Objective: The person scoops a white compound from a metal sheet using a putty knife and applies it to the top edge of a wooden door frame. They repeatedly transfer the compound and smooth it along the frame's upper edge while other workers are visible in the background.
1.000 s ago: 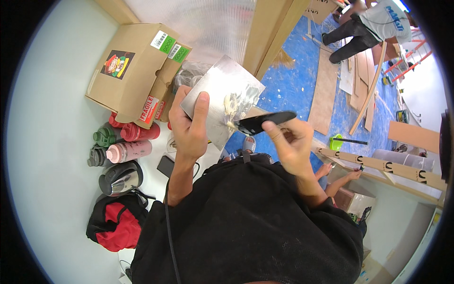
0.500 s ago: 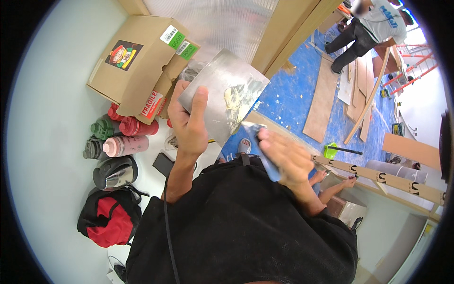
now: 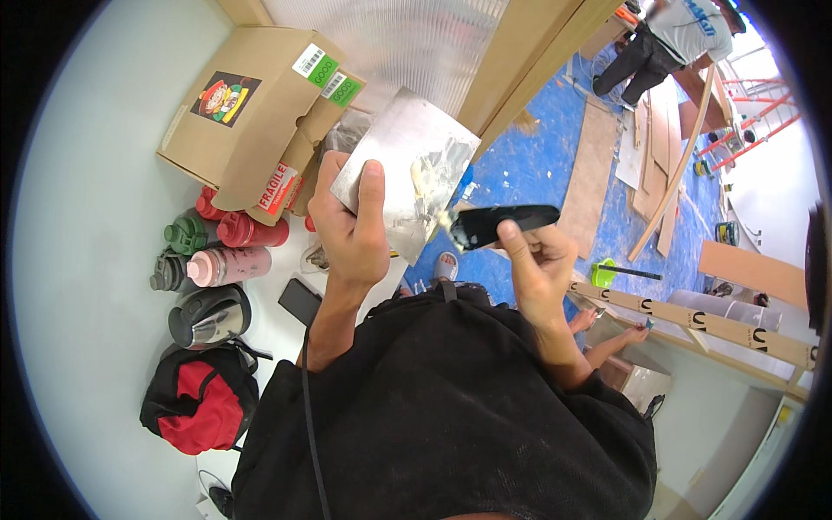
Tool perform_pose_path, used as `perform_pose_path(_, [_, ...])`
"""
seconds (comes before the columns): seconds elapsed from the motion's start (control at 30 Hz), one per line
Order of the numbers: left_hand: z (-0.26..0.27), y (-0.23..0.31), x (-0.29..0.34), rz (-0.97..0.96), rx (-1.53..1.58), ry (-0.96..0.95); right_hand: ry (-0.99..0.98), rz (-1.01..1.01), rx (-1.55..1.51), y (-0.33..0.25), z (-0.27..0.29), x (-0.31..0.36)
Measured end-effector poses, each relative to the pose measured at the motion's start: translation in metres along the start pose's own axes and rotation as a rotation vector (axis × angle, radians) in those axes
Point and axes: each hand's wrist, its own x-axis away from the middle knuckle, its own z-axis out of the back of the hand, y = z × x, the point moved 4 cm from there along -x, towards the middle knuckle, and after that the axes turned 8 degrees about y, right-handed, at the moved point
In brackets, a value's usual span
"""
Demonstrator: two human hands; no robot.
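Note:
My left hand (image 3: 360,227) grips a flat square metal plate (image 3: 390,147) by its near left corner, thumb pressed on the upper face. A smear of pale yellow putty (image 3: 425,178) lies toward the plate's right side. My right hand (image 3: 542,264) is closed on a black putty knife (image 3: 511,222), holding it level with the thumb along the near side. Pale putty clings to the knife's left end, which is just off the plate's right edge. The fingers behind the knife are partly hidden.
To the left stand a cardboard box (image 3: 238,113), several drink bottles (image 3: 230,264), a kettle (image 3: 212,316), a phone (image 3: 300,301) and a red-black bag (image 3: 201,399). Boards (image 3: 581,191) lie on the blue floor. Another person (image 3: 676,43) stands far right; someone else's hands (image 3: 637,334) show at right.
My right hand has turned the putty knife from a steep slant to level, and its dark side now shows. The plate has shifted slightly left and tilted, catching more light.

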Motion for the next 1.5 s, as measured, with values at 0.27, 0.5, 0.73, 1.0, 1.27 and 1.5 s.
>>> perform_pose_path(0.27, [-0.002,0.004,-0.002,0.019,0.045,0.058,-0.370,1.132,0.706,-0.029,-0.021,0.011])
perform_pose_path(0.5, [0.001,0.007,-0.006,-0.001,0.034,0.076,-0.211,0.962,0.478,-0.036,-0.014,0.007])
perform_pose_path(0.73, [-0.003,0.010,0.001,0.010,0.022,0.068,-0.278,0.930,0.477,-0.029,-0.021,-0.010])
perform_pose_path(1.0, [-0.005,0.005,0.000,0.012,0.000,0.066,-0.103,0.186,0.188,-0.004,0.004,-0.014])
perform_pose_path(1.27, [-0.005,0.001,-0.004,-0.013,0.044,0.110,-0.373,1.065,0.595,-0.026,-0.019,0.007])
perform_pose_path(1.5, [-0.004,0.005,-0.002,-0.089,-0.017,0.094,-0.263,0.919,0.467,-0.024,-0.013,-0.009])
